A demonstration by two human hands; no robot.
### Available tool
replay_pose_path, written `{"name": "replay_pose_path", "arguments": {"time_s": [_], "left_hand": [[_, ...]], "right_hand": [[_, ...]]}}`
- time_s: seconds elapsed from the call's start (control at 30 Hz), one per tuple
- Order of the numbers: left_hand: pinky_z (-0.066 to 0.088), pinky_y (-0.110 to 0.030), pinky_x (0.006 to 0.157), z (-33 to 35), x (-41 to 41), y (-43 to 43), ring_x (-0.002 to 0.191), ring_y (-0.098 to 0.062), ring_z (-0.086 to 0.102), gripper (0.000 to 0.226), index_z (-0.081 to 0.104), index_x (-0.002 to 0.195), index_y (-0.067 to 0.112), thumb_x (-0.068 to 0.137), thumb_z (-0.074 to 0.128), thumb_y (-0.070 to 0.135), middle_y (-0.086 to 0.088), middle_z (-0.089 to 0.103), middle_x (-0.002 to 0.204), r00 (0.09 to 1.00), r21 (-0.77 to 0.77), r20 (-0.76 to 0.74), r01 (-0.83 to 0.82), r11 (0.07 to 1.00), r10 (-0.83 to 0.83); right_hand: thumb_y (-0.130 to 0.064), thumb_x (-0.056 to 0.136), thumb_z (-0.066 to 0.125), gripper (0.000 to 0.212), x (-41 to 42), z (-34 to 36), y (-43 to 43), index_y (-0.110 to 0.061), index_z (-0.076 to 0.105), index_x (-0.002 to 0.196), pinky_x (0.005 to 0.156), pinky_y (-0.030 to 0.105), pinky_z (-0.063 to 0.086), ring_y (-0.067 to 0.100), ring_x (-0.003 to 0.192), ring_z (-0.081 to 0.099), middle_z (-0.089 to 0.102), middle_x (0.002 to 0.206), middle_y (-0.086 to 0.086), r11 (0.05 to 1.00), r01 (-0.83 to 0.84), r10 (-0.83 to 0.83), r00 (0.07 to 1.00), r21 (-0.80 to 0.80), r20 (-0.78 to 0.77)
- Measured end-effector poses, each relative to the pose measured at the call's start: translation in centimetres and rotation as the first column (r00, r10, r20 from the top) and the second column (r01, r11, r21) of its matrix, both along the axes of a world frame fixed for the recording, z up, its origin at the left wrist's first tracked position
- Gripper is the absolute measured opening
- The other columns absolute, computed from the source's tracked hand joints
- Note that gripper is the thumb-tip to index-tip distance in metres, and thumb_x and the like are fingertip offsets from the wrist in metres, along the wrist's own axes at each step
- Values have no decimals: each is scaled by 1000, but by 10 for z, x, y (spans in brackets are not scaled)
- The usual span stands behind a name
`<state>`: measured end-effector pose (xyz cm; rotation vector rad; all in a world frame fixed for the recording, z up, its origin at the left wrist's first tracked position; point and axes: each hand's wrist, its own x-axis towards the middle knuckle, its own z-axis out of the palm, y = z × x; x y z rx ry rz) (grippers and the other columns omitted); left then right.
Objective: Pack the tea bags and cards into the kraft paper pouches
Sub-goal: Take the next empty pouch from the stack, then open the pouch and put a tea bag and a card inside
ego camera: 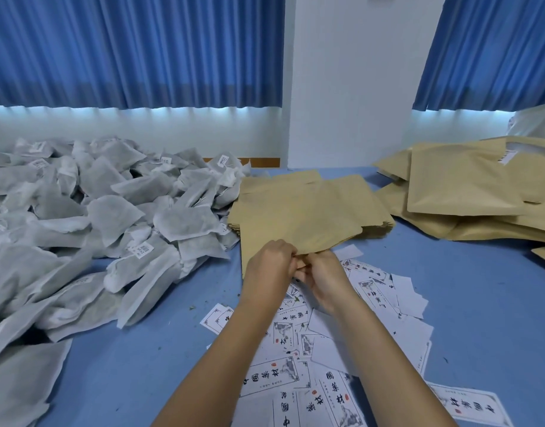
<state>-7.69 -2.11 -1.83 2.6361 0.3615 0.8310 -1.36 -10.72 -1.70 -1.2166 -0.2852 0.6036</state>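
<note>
While the left hand [269,266] and right hand [323,280] pinch the near edge of a pouch [295,217] at centre, tea bags [110,211] at nine o'clock and cards [295,352] at six lie loose, so most packing seems undone.

Black Chinese calligraphy including 茶 on white cards [274,379], small printed labels [143,249] on tea bags [184,223], unreadable

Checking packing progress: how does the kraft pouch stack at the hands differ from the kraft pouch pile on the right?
The centre stack lies flat, thin and fanned; the right pile looks puffier and loosely heaped. The left hand and right hand pinch the centre stack's top pouch; the right pile is untouched. Both are tan kraft paper.
</note>
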Motion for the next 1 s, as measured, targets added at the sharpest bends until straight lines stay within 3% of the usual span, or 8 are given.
{"name": "replay_pose_path", "arguments": {"time_s": [0.1, 0.2, 0.33, 0.47, 0.63, 0.77, 0.9, 1.0], "left_hand": [[40, -35, 54, 4, -4, -4, 70, -27, 58, 10, 62, 76, 2, 83, 60, 9, -10, 61, 77, 994, 43, 32, -104, 994, 103], [34, -33, 46, 10, -7, -1, 51, -30, 53, 13, 57, 68, 1, 78, 65, 5, -14, 58, 62, 957, -50, 178, -225, 973, 230], [35, -34, 53, 12, -9, 7, 69, -28, 56, 6, 57, 85, 9, 85, 59, 14, -7, 58, 76, 956, -89, 159, -235, 968, 247], [36, -28, 60, 9, -7, 4, 98, -18, 53, 38, 51, 124, 23, 87, 57, 15, 2, 48, 116, 965, 191, -64, -238, 952, 254], [51, -35, 84, 16, -13, 3, 104, -27, 62, 58, 67, 119, 9, 70, 49, -18, -12, 61, 123, 977, 53, 212, 14, 999, -25], [43, -15, 97, 29, -21, 11, 104, -10, 60, 60, 74, 100, 1, 56, 41, -24, -8, 68, 113, 827, -190, 562, 85, 978, 37], [46, -14, 92, 42, -22, 12, 97, -5, 60, 53, 76, 91, 2, 59, 43, -24, -7, 70, 104, 828, -156, 555, 198, 968, -80], [50, -21, 86, 47, -25, 35, 97, -5, 62, 39, 72, 106, 16, 76, 64, -8, 3, 66, 118, 902, -305, 355, 362, 881, -247]], "right_hand": [[11, 89, 36, 42, -2, -1, 3, -16, 59, 65, 53, 19, 44, 6, 50, 53, 57, 51, -7, 991, -5, 22, 991, -132, 128], [12, 88, 32, 37, -7, -1, 4, -5, 64, 90, 72, 29, 56, 16, 74, 70, 72, 79, 8, 992, -21, 36, 992, -123, 122], [18, 82, 25, 44, -15, 1, 6, 4, 60, 104, 81, 38, 57, 28, 87, 70, 70, 92, 21, 1000, -5, 5, 1000, -5, 11], [17, 81, 27, 45, -11, 4, 2, -1, 59, 108, 74, 40, 60, 28, 74, 68, 67, 85, 18, 999, -29, 30, 999, -18, 12], [-4, 89, 43, 19, -2, 2, -6, -2, 61, 94, 39, 28, 49, 29, 46, 63, 69, 65, 18, 975, 155, -148, 988, -160, 50], [-4, 89, 38, 27, 17, -11, -17, -9, 60, 76, 43, 28, 34, 21, 40, 42, 51, 55, 9, 873, 434, -345, 872, -222, 348], [2, 90, 32, 37, 17, -10, -16, -17, 64, 91, 37, 17, 24, 14, 35, 32, 51, 53, 8, 924, 347, -319, 932, -164, 175], [10, 88, 24, 34, 19, 0, -21, -11, 50, 80, 35, 15, 18, 9, 33, 30, 47, 59, 11, 934, 347, -345, 938, -81, 38]]}}
